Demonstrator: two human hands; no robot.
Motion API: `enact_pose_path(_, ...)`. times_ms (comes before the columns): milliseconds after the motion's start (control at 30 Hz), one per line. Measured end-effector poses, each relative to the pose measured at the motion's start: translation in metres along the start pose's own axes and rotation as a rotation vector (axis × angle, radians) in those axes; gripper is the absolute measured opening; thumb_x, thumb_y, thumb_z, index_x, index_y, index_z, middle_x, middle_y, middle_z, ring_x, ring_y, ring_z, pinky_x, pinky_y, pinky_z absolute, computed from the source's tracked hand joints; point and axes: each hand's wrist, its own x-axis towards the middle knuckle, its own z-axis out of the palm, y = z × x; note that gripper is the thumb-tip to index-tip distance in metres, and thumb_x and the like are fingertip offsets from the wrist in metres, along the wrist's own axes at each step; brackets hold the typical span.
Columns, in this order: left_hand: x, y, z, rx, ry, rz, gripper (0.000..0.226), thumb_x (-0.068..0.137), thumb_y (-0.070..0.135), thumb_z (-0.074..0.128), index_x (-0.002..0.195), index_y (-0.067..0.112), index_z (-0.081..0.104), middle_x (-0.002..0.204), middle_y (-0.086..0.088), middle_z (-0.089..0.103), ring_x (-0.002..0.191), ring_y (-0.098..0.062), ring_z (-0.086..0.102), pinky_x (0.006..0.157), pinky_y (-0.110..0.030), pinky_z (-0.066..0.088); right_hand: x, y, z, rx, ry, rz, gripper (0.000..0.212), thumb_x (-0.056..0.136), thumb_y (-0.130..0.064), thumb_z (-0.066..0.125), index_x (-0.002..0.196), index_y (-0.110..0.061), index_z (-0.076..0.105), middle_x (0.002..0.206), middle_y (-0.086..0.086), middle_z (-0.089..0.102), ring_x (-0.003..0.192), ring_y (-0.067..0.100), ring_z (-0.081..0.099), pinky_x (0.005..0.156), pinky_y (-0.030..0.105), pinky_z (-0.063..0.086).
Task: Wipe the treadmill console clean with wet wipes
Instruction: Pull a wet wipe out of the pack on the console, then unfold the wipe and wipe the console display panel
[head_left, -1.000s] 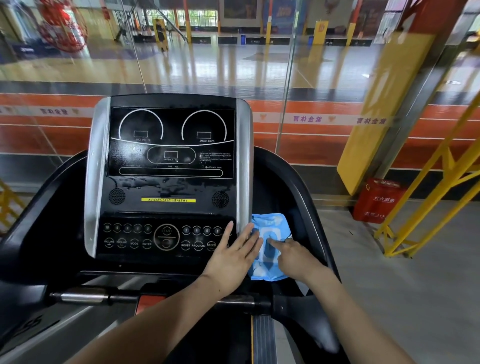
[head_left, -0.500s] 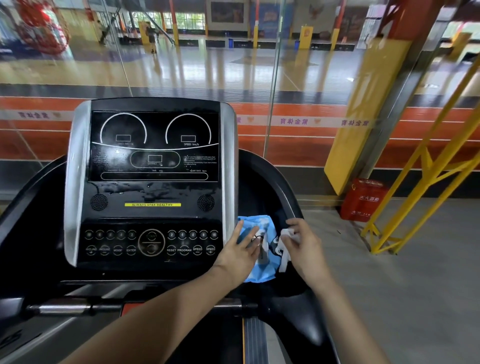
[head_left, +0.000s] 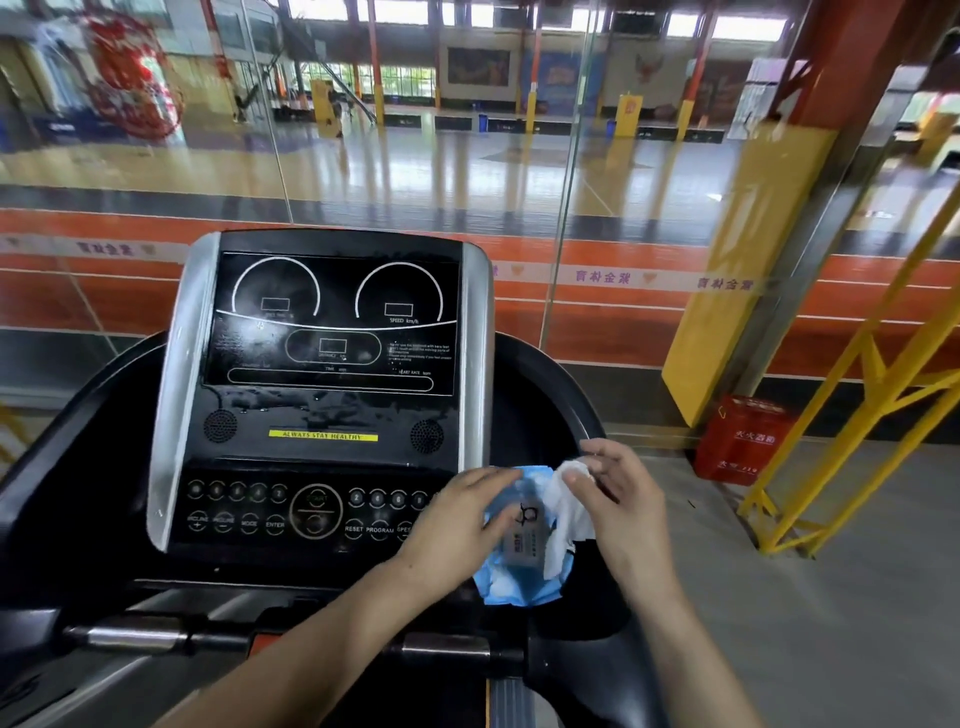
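Note:
The black treadmill console (head_left: 332, 395) with silver side strips fills the middle, and wet streaks show below its display. A blue wet-wipe pack (head_left: 519, 577) lies in the tray just right of the console. My left hand (head_left: 457, 525) presses flat on the pack's left side and holds it down. My right hand (head_left: 618, 499) pinches a white wipe (head_left: 563, 514) that hangs partly out of the pack's opening.
A glass wall stands behind the console, with a sports hall beyond it. A red box (head_left: 740, 441) sits on the floor at the right beside a yellow pillar (head_left: 737, 270) and a yellow metal frame (head_left: 852, 415). A silver handlebar (head_left: 135, 634) runs below the console.
My right hand has taken hold of a white wipe and drawn it up and out of the pack. My left hand stays on the pack. The camera has tilted slightly.

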Motion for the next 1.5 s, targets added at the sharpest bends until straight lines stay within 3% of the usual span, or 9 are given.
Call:
enact_pose_path(133,-0.001,0.018,-0.026,-0.575,0.054,-0.209,0.03,0.098,0.033,0.073,0.127,0.035,0.069,0.109,0.013,0.077,0.111,0.001,0.069,0.099,-0.018,0.049,0.006,-0.029,0.02,0.06,-0.052,-0.006,0.022,0.089,-0.01,0.081,0.102,-0.025,0.074,0.096,0.001,0.078,0.1,0.017,0.074,0.088,0.028,0.056)
enact_pose_path(333,0.001,0.029,-0.053,-0.689,0.233,-0.217,0.005,0.097,0.014,0.074,0.093,0.014,0.075,0.088,-0.002,0.08,0.09,-0.016,0.075,0.088,-0.023,0.056,0.018,-0.054,0.044,0.026,-0.19,-0.016,0.024,0.086,-0.008,0.084,0.103,-0.023,0.075,0.102,-0.004,0.077,0.095,0.014,0.073,0.086,0.027,0.057)
enact_pose_path(500,0.002,0.021,-0.089,-0.728,0.305,-0.292,0.012,0.104,0.017,0.064,0.094,0.013,0.07,0.082,0.004,0.075,0.079,-0.01,0.068,0.074,-0.02,0.053,0.027,-0.064,0.05,-0.06,-0.28,-0.022,0.03,0.084,-0.006,0.085,0.102,-0.028,0.073,0.106,-0.012,0.075,0.082,0.01,0.068,0.083,0.033,0.058)
enact_pose_path(700,0.005,0.013,-0.124,-0.571,0.294,-0.22,0.017,0.107,0.026,0.057,0.093,0.027,0.066,0.088,0.007,0.072,0.086,-0.01,0.067,0.078,-0.021,0.052,0.038,-0.078,0.066,-0.235,-0.438,-0.089,0.028,0.088,-0.012,0.083,0.101,-0.034,0.073,0.103,-0.005,0.071,0.082,0.027,0.063,0.07,0.019,0.051)
enact_pose_path(800,0.01,0.008,-0.137,-0.529,0.314,-0.2,0.019,0.107,0.026,0.056,0.091,0.028,0.065,0.089,0.009,0.07,0.09,-0.01,0.067,0.085,-0.026,0.053,0.046,-0.08,0.076,-0.313,-0.495,-0.125,0.023,0.089,-0.017,0.083,0.099,-0.036,0.073,0.101,0.002,0.069,0.081,0.03,0.058,0.071,0.022,0.047)
enact_pose_path(1033,0.016,-0.003,-0.157,-0.62,0.383,-0.277,0.016,0.103,0.021,0.065,0.088,0.02,0.072,0.087,0.002,0.075,0.083,-0.005,0.068,0.075,-0.021,0.055,0.064,-0.091,0.1,-0.409,-0.404,-0.247,0.015,0.095,-0.018,0.076,0.085,-0.029,0.075,0.099,-0.005,0.065,0.093,0.002,0.061,0.08,0.007,0.043)
enact_pose_path(1267,0.023,-0.013,-0.185,-0.686,0.386,-0.234,0.015,0.099,0.009,0.07,0.109,0.02,0.069,0.08,-0.002,0.072,0.078,-0.007,0.069,0.075,-0.019,0.055,0.083,-0.097,0.123,-0.339,-0.528,-0.195,0.018,0.099,-0.015,0.069,0.09,-0.031,0.073,0.089,-0.009,0.073,0.084,0.015,0.066,0.077,0.026,0.048)
enact_pose_path(1400,0.024,-0.023,-0.202,-0.631,0.3,-0.191,0.032,0.095,0.003,0.074,0.113,0.029,0.07,0.079,0.014,0.071,0.072,0.0,0.063,0.073,-0.02,0.054,0.096,-0.103,0.135,-0.264,-0.605,-0.171,0.025,0.101,-0.013,0.065,0.1,-0.037,0.06,0.087,-0.007,0.06,0.079,0.012,0.056,0.079,0.029,0.045)
enact_pose_path(1500,0.027,-0.033,-0.214,-0.575,0.347,-0.175,0.034,0.095,0.006,0.074,0.108,0.038,0.072,0.082,0.009,0.071,0.072,-0.001,0.062,0.073,-0.022,0.054,0.101,-0.112,0.146,-0.164,-0.716,-0.163,0.031,0.101,-0.005,0.064,0.103,-0.035,0.062,0.089,-0.011,0.056,0.083,0.008,0.056,0.083,0.024,0.046)
